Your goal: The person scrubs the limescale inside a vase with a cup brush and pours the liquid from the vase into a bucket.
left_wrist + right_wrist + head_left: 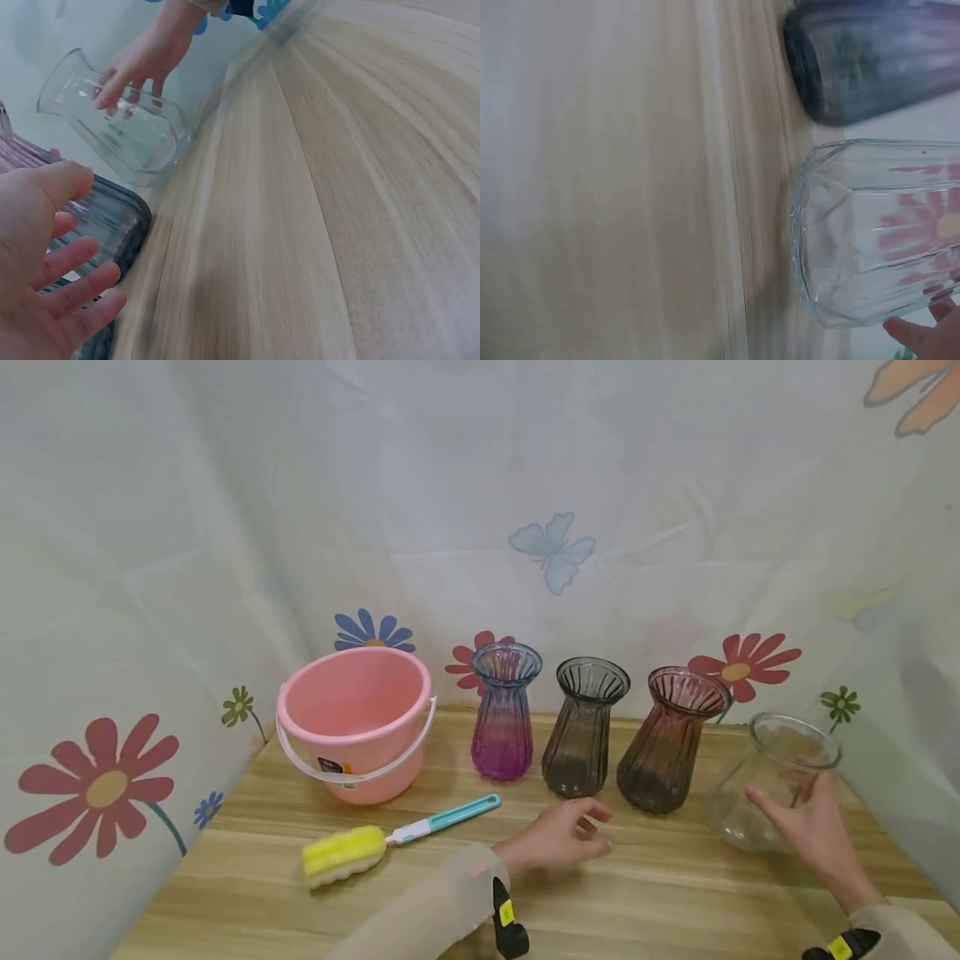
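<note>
A clear glass vase (pixel 738 802) with a flared rim stands at the right end of a row of vases. My right hand (pixel 817 827) holds it from the right, thumb across the near side and fingers around the far side; the left wrist view shows these fingers (pixel 139 82) through the glass. My left hand (pixel 558 839) hovers over the table with loosely bent fingers and nothing in them. Nearest to it are a grey glass vase (pixel 577 747) and a pink-to-grey glass vase (pixel 663 760). Left of those stands a blue-to-purple vase (pixel 502 735).
A pink bucket (pixel 352 735) with a white handle stands at the back left. Before it lies a bottle brush (pixel 345 852) with a yellow sponge head and a teal-and-white handle. A flower-printed curtain (pixel 450 485) hangs behind the wooden table (pixel 247 893).
</note>
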The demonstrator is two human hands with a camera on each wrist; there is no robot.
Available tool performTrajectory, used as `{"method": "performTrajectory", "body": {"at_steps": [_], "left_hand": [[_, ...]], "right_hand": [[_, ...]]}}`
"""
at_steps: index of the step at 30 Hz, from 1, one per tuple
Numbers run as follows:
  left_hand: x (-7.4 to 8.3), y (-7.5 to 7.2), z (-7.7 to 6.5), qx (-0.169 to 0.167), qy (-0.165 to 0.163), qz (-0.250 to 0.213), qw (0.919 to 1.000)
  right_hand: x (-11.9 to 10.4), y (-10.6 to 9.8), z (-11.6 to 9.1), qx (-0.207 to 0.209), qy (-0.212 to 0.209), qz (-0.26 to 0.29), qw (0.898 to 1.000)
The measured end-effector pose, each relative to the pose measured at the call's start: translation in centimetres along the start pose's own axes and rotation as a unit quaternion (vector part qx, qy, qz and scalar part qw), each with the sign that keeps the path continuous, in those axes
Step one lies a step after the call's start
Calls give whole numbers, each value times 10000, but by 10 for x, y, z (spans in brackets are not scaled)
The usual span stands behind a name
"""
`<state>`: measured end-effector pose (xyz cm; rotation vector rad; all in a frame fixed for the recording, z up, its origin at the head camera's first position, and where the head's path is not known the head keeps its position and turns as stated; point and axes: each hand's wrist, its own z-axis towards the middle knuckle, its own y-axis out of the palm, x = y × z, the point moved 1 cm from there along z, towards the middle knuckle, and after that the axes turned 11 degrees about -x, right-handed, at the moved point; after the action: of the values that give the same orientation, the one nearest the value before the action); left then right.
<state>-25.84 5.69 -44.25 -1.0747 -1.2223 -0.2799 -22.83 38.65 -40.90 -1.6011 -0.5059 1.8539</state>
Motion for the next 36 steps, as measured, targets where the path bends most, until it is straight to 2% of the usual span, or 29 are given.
{"method": "performTrajectory", "body": {"at_steps": [4, 7, 13, 16, 21, 27, 32, 36], "left_hand": [[7, -1, -3, -74, 184, -41, 9998], [12, -1, -5, -58, 374, 119, 9992], [17, -1, -7, -1, 661, 254, 9975], [21, -1, -8, 75, 745, 262, 9969], [32, -3, -11, 370, 670, 370, 9964], [44, -9, -18, 609, 427, 542, 9958], [38, -18, -29, 719, 495, 381, 9955], [26, -27, -44, 1026, 610, 588, 9911]], "right_hand": [[-14, 0, -16, -41, 542, -48, 9985], [-24, -3, -27, 17, 541, -226, 9983], [-46, -2, -48, -150, 114, -668, 9976], [-62, 6, -53, -333, -58, -614, 9975], [-90, 27, -54, -631, -658, -276, 9955], [-123, 60, -54, -1098, -1190, -116, 9867], [-143, 84, -52, -1385, -1614, 179, 9770], [-153, 103, -50, -1539, -1717, 450, 9720]]}}
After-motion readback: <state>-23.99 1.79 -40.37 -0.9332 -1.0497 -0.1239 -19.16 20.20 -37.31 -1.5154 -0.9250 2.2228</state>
